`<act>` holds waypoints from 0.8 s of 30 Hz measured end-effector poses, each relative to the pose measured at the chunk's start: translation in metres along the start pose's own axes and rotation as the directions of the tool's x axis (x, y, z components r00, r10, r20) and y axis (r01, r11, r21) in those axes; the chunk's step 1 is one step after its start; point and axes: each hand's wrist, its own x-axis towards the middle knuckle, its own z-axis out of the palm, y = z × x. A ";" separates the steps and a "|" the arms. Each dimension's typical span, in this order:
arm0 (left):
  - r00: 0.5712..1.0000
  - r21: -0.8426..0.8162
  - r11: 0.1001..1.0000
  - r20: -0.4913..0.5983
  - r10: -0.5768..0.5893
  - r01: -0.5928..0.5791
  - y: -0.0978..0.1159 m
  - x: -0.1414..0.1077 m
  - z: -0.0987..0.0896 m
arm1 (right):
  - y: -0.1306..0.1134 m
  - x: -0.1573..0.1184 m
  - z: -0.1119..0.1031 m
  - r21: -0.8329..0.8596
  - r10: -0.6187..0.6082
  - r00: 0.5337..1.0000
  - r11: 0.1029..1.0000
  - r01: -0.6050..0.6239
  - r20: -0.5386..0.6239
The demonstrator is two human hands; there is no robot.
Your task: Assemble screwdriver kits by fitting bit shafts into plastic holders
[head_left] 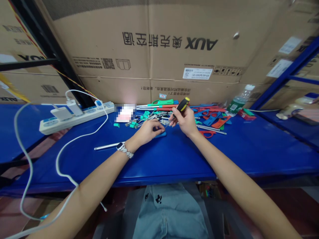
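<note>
My right hand (184, 120) is closed around a black and yellow screwdriver (183, 104), held tilted with its handle up and its shaft slanting down toward my left hand. Bent over the blue table, my left hand (149, 131) has its fingers curled at a small blue piece (160, 134), close to the screwdriver's lower end. A long silver tube (107, 146) lies left of that piece, partly behind my left wrist. Behind both hands spreads a pile of green, red and blue plastic parts (211, 118) with metal rods.
A white power strip (82, 118) with plugs and looping white cables (57, 162) occupies the left side. At the back right stands a green-labelled bottle (236, 103) beside a red box (246, 115). Large cardboard (159, 59) rises behind the blue table (239, 156).
</note>
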 end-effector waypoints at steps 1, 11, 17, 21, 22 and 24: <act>1.000 0.001 1.000 0.011 0.006 -0.006 0.000 -0.001 -0.001 | 0.000 -0.001 0.000 -0.009 -0.005 1.000 1.000 0.005 0.013; 0.988 -0.010 1.000 0.154 -0.020 0.022 0.003 -0.005 -0.012 | -0.002 -0.005 0.003 -0.019 -0.011 0.998 1.000 0.013 0.066; 0.987 -0.002 1.000 0.158 -0.019 0.020 0.003 -0.004 -0.012 | -0.004 -0.007 0.005 -0.014 -0.020 0.996 1.000 0.022 0.088; 0.986 0.008 1.000 0.164 -0.027 0.026 0.002 -0.004 -0.011 | -0.004 -0.007 0.006 0.001 -0.031 0.995 1.000 0.031 0.097; 0.986 0.011 1.000 0.164 -0.028 0.027 0.002 -0.004 -0.011 | -0.004 -0.007 0.006 0.004 -0.032 0.995 0.999 0.032 0.100; 0.986 0.015 0.999 0.166 -0.030 0.028 0.002 -0.004 -0.011 | -0.004 -0.007 0.006 0.001 -0.030 0.994 1.000 0.030 0.103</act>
